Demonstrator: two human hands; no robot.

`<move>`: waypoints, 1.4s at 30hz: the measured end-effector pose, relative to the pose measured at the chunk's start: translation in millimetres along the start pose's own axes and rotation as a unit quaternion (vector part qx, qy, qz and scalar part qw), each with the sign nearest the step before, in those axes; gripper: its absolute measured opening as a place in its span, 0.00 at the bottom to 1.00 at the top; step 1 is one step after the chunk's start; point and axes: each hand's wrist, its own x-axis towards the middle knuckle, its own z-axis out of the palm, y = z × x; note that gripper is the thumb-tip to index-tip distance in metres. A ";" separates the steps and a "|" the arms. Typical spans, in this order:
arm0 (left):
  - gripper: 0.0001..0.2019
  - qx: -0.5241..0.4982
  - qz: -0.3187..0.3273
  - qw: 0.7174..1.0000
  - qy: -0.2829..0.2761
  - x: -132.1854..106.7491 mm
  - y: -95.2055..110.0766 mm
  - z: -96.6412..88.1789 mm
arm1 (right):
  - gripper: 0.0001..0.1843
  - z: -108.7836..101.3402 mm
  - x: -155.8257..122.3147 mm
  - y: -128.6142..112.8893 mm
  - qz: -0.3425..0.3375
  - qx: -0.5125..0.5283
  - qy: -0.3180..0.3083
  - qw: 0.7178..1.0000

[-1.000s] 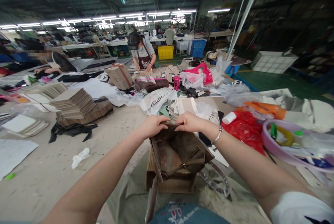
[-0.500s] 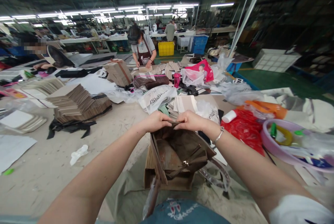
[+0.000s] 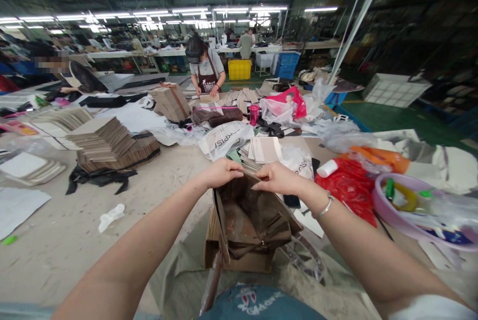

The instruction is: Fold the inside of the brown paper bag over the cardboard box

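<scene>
Both hands meet at the far top edge of a dark brown, glossy folded-paper bag [image 3: 254, 215], which stands open-mouthed on the worktable directly in front of the person. Left hand [image 3: 220, 172]: fingers curled over the rim at its left end, pinching the paper edge, thumb side toward the camera; grasp closed on the bag. Right hand [image 3: 278, 178]: fingers bent, tips pressed onto the same rim just right of the left hand, thumb underneath; also closed on the bag edge, silver bangle [image 3: 324, 207] on the wrist. The two hands are near each other, a short stretch of rim showing between them. Bag interior shows creased gusset folds; it sits on a flat stack of tan cardboard pieces [image 3: 239, 260]. Pale, scuffed worktable [image 3: 67, 250] around it. To the left, well apart: a fanned stack of grey-brown flat card sheets [image 3: 112, 146] over black ribbon. Just beyond the hands: a small pile of beige cards [image 3: 263, 151] and a white printed plastic bag [image 3: 224, 141]. To the right: a red plastic bag [image 3: 349, 180] and a lilac plastic basin [image 3: 407, 210]. Further back, a person in a brown apron [image 3: 206, 73] works at the same table.
</scene>
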 end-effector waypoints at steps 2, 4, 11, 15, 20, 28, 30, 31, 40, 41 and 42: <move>0.11 0.014 0.008 1.000 0.000 0.9 2.2 0.4 | 0.08 1.8 -0.2 -1.1 -0.011 -0.024 0.016 1.000; 0.10 0.021 0.014 1.000 0.001 1.3 3.2 0.9 | 0.08 3.9 1.1 -1.3 -0.016 -0.036 0.036 0.999; 0.11 0.000 0.001 1.000 0.002 -0.7 -2.2 0.3 | 0.10 9.2 1.1 6.1 0.011 0.040 0.061 0.997; 0.12 -0.020 -0.009 0.999 -0.043 4.0 -1.1 -3.4 | 0.17 6.8 -0.6 18.0 0.032 0.148 0.030 0.988; 0.12 -0.007 -0.005 0.997 -0.071 18.7 -2.4 -6.8 | 0.19 -0.3 3.6 27.7 0.018 0.162 0.024 0.986; 0.12 0.017 -0.008 0.998 -0.060 29.1 -3.6 -6.8 | 0.19 -3.2 6.6 30.0 0.035 0.166 0.029 0.985; 0.12 0.021 -0.010 0.999 -0.044 26.5 0.9 -5.7 | 0.20 -2.8 4.9 29.4 0.052 0.174 0.030 0.983; 0.12 0.021 -0.009 0.999 -0.036 24.6 3.1 -5.1 | 0.21 -3.0 3.6 28.0 0.060 0.172 0.027 0.983; 0.15 0.045 0.012 0.999 0.016 6.9 3.8 1.2 | 0.24 -1.9 -23.3 -33.7 0.164 -0.250 0.083 0.951; 0.16 0.042 0.021 0.999 0.018 6.4 3.4 2.0 | 0.25 -0.2 -24.5 -40.8 0.167 -0.270 0.095 0.943; 0.19 0.036 0.034 0.999 0.019 6.4 3.3 2.7 | 0.25 1.7 -24.3 -46.2 0.165 -0.279 0.105 0.940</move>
